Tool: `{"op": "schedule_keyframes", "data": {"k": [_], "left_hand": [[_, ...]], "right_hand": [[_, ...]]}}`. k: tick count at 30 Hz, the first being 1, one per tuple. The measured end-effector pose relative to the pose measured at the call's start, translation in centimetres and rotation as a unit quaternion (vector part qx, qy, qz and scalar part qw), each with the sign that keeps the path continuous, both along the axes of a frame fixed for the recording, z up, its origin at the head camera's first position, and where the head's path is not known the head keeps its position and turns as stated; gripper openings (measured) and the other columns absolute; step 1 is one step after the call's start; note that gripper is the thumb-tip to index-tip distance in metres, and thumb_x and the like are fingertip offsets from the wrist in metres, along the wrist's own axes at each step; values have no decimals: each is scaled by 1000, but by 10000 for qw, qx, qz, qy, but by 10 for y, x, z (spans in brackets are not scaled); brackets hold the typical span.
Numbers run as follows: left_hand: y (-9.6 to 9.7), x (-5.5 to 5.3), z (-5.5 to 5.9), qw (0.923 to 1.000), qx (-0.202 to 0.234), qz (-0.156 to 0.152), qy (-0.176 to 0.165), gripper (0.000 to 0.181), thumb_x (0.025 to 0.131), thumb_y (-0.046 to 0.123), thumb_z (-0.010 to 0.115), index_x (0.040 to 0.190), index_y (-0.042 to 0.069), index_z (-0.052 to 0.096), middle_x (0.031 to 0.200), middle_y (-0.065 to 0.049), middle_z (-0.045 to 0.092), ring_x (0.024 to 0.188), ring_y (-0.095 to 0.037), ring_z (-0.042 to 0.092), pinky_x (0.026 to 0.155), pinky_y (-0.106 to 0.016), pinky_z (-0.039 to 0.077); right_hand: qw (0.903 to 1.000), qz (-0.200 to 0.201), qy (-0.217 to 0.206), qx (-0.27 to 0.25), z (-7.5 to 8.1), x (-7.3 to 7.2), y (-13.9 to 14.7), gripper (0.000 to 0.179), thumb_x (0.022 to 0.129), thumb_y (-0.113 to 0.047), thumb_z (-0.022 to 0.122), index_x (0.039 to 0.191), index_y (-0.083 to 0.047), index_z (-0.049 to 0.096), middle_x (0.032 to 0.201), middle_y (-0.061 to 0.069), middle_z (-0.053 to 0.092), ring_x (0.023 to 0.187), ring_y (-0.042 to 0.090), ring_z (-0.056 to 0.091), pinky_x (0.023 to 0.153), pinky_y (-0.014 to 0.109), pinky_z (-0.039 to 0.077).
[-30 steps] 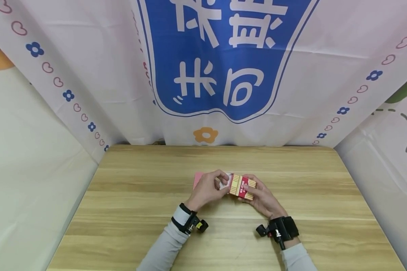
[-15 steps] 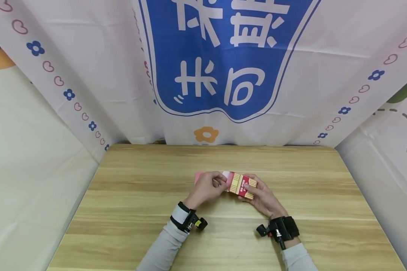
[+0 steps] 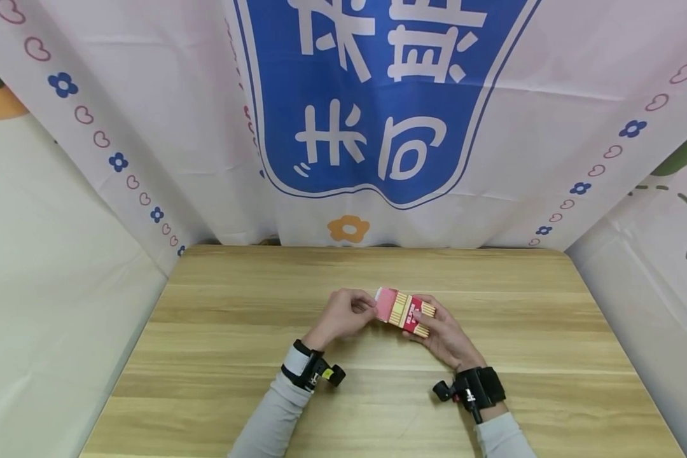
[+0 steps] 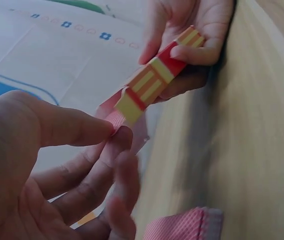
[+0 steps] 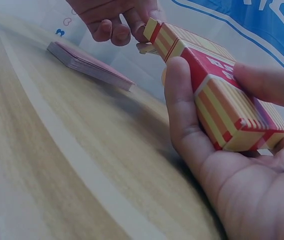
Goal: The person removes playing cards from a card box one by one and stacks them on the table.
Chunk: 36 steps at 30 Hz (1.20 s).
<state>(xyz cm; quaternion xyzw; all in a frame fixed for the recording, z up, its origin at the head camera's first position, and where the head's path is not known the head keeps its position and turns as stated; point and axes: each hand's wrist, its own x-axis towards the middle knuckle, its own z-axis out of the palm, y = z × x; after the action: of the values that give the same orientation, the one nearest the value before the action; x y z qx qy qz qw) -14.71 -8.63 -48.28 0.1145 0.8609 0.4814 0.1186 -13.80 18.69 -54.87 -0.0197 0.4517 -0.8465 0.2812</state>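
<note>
My right hand grips a small red and yellow striped card box, the thumb lying across its printed front. A pink panel with a pale edge projects from the box's left end, and a short yellow side flap stands out there in the left wrist view. Thumb and forefinger of my left hand pinch the pink panel at its outer edge. Below the left hand lies a stack of pink-backed cards, seen in both wrist views and hidden behind that hand in the head view.
Both hands work over a wood-grain table. A white cloth with a blue printed shield hangs behind the table's back edge. Pale cloth walls stand at both sides. Each wrist wears a strapped camera.
My left hand has drawn back to the left, now covering the card stack in the head view. More of the pink panel shows at the box's end. The right hand holds nearly still.
</note>
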Motion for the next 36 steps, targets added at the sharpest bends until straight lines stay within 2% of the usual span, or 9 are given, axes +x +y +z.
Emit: {"op": "schedule_keyframes", "data": {"k": [4, 6, 11, 15, 19, 23, 26, 31, 36], "left_hand": [[-8, -2, 2, 9987, 323, 94, -387, 9, 98, 13, 73, 106, 9, 76, 97, -9, 77, 80, -24, 74, 68, -34, 63], [-13, -3, 3, 9982, 406, 152, -419, 10, 99, 12, 71, 106, 7, 74, 95, -10, 77, 79, -26, 74, 66, -32, 62], [-25, -9, 4, 9986, 387, 367, -48, 8, 97, 10, 70, 104, 7, 72, 89, -5, 77, 85, -19, 74, 74, -28, 54], [-32, -12, 7, 9950, 729, 635, -232, 11, 97, 7, 70, 108, 5, 70, 95, -7, 75, 90, -20, 74, 79, -31, 59], [-39, -16, 7, 9867, 1257, 894, -521, 15, 99, 3, 68, 114, 3, 65, 98, -12, 73, 87, -23, 77, 80, -36, 64], [-45, -20, 5, 9721, 1872, 1218, -723, 21, 100, -1, 64, 121, 0, 63, 104, -16, 71, 86, -26, 78, 83, -40, 66], [-50, -21, 5, 9623, 2135, 1455, -856, 25, 101, -1, 62, 127, 0, 63, 111, -17, 69, 89, -26, 77, 86, -40, 65], [-57, -22, 4, 9606, 2032, 1670, -896, 27, 104, 2, 60, 131, 4, 65, 117, -18, 67, 94, -25, 74, 89, -40, 64], [-64, -25, 3, 9627, 1769, 1862, -850, 28, 105, 6, 61, 132, 7, 69, 116, -16, 68, 93, -20, 72, 93, -47, 63]], "right_hand": [[10000, -24, -16, -11, 0, 0, 0, 39, 112, -9, 54, 149, -19, 45, 152, 16, 41, 127, 27, 63, 97, 37, 61], [10000, -48, -36, -5, 1, 0, 0, 39, 111, -9, 54, 148, -20, 46, 152, 16, 40, 128, 27, 62, 97, 38, 61], [9999, -92, -96, 16, 3, -1, -1, 39, 111, -10, 56, 147, -21, 48, 153, 16, 39, 129, 28, 62, 98, 38, 61], [9999, -100, -98, 48, 3, -1, -2, 40, 110, -11, 58, 147, -21, 48, 154, 15, 38, 130, 28, 60, 98, 39, 61], [9998, -111, -133, 65, 3, -1, -1, 40, 110, -11, 58, 147, -21, 48, 155, 16, 36, 130, 29, 59, 97, 39, 61], [9997, -134, -153, 106, 2, 0, -1, 40, 111, -11, 57, 148, -21, 47, 155, 15, 35, 131, 29, 58, 97, 38, 61], [9997, -136, -146, 128, 1, 0, -1, 40, 111, -11, 55, 149, -21, 46, 155, 15, 35, 131, 29, 58, 97, 38, 61], [9997, -143, -149, 154, 1, 1, -1, 40, 111, -11, 54, 149, -21, 46, 155, 15, 35, 130, 28, 60, 97, 37, 61], [9997, -152, -147, 136, 2, 0, -2, 38, 111, -12, 56, 147, -22, 48, 155, 15, 35, 130, 28, 60, 97, 37, 61]]}}
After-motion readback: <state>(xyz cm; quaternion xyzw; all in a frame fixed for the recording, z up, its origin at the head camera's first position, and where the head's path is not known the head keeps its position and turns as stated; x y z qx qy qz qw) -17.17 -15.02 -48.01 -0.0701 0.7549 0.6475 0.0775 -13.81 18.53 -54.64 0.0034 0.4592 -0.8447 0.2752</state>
